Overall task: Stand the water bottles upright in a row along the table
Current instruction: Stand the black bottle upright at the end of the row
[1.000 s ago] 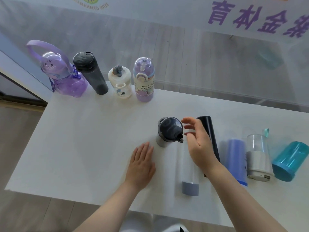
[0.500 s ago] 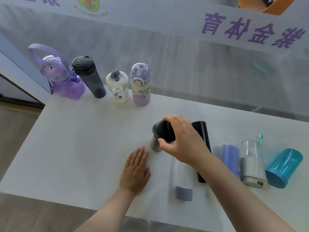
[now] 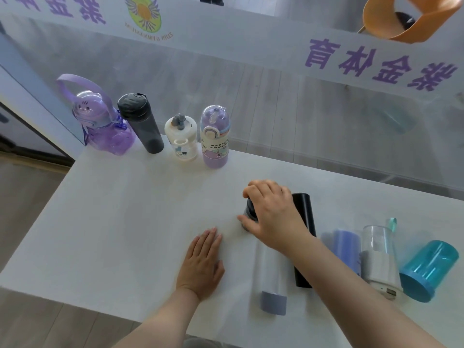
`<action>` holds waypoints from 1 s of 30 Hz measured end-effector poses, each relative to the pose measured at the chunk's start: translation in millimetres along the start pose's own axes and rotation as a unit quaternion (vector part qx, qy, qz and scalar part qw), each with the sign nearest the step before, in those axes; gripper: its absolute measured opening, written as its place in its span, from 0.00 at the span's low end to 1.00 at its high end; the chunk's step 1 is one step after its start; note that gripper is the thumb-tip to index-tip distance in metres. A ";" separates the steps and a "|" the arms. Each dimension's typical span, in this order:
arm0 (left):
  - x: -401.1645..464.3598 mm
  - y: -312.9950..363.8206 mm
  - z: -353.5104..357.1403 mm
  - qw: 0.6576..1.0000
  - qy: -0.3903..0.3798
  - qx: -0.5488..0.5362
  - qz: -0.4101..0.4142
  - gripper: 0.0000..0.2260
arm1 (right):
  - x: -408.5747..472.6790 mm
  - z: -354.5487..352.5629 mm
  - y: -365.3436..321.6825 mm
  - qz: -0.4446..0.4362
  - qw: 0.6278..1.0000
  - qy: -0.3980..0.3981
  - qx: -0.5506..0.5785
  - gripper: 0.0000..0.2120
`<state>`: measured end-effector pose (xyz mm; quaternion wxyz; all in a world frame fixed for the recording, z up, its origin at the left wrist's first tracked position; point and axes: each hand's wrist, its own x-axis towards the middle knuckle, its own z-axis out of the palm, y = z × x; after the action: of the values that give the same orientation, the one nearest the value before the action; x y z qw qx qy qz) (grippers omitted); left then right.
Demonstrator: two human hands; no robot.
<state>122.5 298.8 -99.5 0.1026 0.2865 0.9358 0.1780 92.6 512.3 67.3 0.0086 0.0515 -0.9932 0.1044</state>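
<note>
Fingers of the right hand are curled over the dark lid of a grey bottle, thumb down one side and fingertips wrapped over the far edge, so that's a firm grip from above on a bottle standing near the middle of the table. Over on the other side, the left hand lies flat on the tabletop, fingers straight and close together, holding nothing. Now the score so far: four bottles already stand upright in a row along the far edge — the purple bottle with the strap, the tall black one, the small white one and the lilac one with the printed label. The gripped bottle looks upright but sits well apart from that line, so I'd say it has yet to join the end beside the lilac one. And plenty left: a clear bottle with a grey cap lies on its side just under the right forearm, a black flask lies beside it, then a blue-tinted one, a clear-and-white one and a teal one, all down on the near right. Roughly four done, one in hand, five waiting, by my reckoning.
</note>
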 end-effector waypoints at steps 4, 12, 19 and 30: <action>0.2 0.5 0.6 1.000 0.004 0.006 0.000 0.29 | 11.6 4.1 9.0 -0.027 0.997 0.065 -0.028 0.14; 0.9 2.4 -1.6 1.000 -0.001 0.016 -0.006 0.28 | 71.6 1.4 39.4 -0.052 0.996 0.077 -0.020 0.16; 1.7 2.0 -2.5 1.000 -0.009 0.005 -0.014 0.30 | 124.1 -6.3 59.5 -0.100 0.991 0.069 -0.046 0.16; 2.9 1.9 -3.5 1.000 -0.018 0.010 -0.015 0.29 | 150.0 -5.5 73.5 -0.160 0.984 0.075 -0.032 0.15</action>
<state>120.1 300.9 -95.8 0.1188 0.2764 0.9399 0.1618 -64.2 570.0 61.7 0.1010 0.2018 -0.9715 0.0729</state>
